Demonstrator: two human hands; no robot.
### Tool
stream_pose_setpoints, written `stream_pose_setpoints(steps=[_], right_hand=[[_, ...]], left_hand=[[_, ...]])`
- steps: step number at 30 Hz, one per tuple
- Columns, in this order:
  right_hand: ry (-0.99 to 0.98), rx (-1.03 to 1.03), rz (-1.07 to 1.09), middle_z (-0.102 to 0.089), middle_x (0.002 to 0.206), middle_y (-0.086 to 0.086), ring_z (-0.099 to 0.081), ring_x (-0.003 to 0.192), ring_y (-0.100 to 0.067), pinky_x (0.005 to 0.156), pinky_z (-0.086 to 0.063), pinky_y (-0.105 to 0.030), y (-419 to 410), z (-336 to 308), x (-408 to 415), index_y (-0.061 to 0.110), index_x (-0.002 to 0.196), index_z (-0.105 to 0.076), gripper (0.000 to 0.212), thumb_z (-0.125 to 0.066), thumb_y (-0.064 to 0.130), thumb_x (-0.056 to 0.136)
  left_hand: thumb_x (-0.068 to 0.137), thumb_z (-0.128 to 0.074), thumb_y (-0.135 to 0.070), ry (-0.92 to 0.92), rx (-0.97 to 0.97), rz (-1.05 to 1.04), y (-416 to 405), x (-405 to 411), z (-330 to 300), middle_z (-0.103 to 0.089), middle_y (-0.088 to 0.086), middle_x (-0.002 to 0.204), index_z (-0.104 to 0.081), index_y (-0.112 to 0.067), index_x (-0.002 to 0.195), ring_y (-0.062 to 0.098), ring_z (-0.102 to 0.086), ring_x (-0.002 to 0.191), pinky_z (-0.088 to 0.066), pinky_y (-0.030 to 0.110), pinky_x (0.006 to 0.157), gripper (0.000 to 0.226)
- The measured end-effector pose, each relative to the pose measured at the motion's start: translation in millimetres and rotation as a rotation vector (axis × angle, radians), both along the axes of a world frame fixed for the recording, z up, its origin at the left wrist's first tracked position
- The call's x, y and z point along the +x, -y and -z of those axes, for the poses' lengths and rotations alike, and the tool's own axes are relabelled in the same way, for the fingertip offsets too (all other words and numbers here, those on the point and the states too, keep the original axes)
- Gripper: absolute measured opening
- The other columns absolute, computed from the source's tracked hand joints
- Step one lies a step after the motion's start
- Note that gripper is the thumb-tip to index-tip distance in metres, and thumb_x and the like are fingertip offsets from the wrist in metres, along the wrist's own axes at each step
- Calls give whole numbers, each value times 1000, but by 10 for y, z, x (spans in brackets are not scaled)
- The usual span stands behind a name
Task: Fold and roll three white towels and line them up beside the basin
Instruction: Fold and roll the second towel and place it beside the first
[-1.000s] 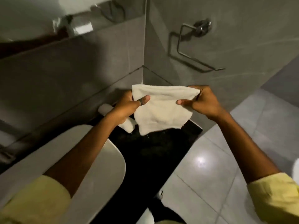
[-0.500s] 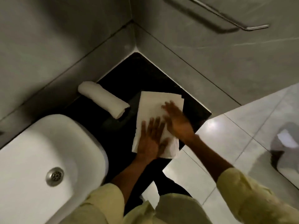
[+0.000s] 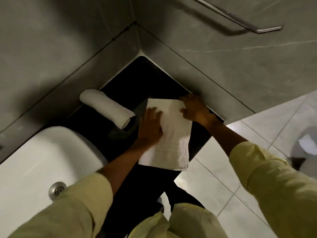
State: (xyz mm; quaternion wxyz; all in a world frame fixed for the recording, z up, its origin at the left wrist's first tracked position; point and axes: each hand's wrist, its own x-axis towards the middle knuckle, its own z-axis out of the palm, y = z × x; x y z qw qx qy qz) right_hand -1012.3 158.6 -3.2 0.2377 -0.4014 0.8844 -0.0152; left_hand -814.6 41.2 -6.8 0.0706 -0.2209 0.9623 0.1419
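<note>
A folded white towel [image 3: 173,134] lies flat on the black counter [image 3: 137,86], its near end hanging slightly over the counter's front edge. My left hand [image 3: 151,126] presses flat on the towel's left side, fingers spread and blurred. My right hand [image 3: 195,110] rests on the towel's far right corner, fingers spread, close to the wall. A rolled white towel [image 3: 106,107] lies to the left, along the back wall. The white basin [image 3: 42,160] sits at the lower left.
Grey tiled walls meet in a corner behind the counter. A metal towel bar [image 3: 240,21] juts from the right wall. The basin's drain [image 3: 57,188] shows. Pale floor tiles [image 3: 231,169] lie to the right, with a white object [image 3: 307,148] on them.
One second ago I held the towel in the air by both hands. It now lies flat on the counter. Since half a second ago my hands have slid apart across it.
</note>
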Motion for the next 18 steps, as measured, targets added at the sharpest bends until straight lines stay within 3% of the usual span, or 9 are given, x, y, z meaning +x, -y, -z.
stream_pose_setpoints(steps=[2,5,7,9,11,14,16,18], right_hand=[[146,60,54,-55,134,-16,-54,122,-36,101,-47,-42,130,-87,-133,12,135,-47,57,-66,33,86],[298,172,93,-50,140,-19,-50,127,-36,100,-45,-38,261,-155,-280,5,137,-47,64,-72,32,85],[316,186,81,-48,143,-18,-47,130,-35,103,-44,-39,311,-218,-332,6,138,-48,65,-73,32,84],[296,142,45,-58,131,-18,-56,120,-35,94,-49,-37,313,-302,-330,4,126,-60,47,-69,24,84],[223,21,24,-68,109,-16,-65,101,-33,79,-52,-33,249,-355,-244,4,105,-70,29,-67,17,79],[-69,-135,-21,-71,91,-12,-68,84,-33,72,-53,-32,38,-361,71,10,85,-73,19,-65,11,68],[-288,-165,-155,-70,79,-13,-65,76,-35,68,-50,-34,-128,-299,347,9,76,-72,21,-64,3,58],[-408,-159,-201,-70,84,-15,-63,79,-36,74,-52,-37,-286,-201,627,4,84,-73,27,-63,2,59]], left_hand=[[81,-62,-24,92,63,-86,335,-297,-103,-24,10,158,-24,-23,153,36,-21,145,-21,55,117,81],[74,-72,-31,312,62,-27,708,-703,-302,-34,13,151,-25,-24,151,40,-31,138,-26,55,114,90],[77,-73,-27,368,168,35,838,-857,-379,-45,14,145,-38,-20,145,39,-41,133,-33,52,112,77],[82,-72,-20,388,339,53,912,-899,-394,-52,14,139,-51,-14,137,36,-50,127,-43,46,106,58],[83,-71,-17,335,352,75,936,-899,-441,-59,14,131,-61,-13,126,35,-56,120,-47,44,102,45],[85,-66,-16,178,111,187,780,-779,-498,-68,9,120,-69,-17,115,30,-63,110,-53,40,96,30],[92,-56,-13,137,-77,250,593,-574,-466,-67,9,122,-67,-19,120,31,-63,110,-53,40,94,31],[94,-48,-8,152,-123,300,463,-316,-339,-54,11,142,-54,-18,138,30,-50,130,-42,41,106,45]])
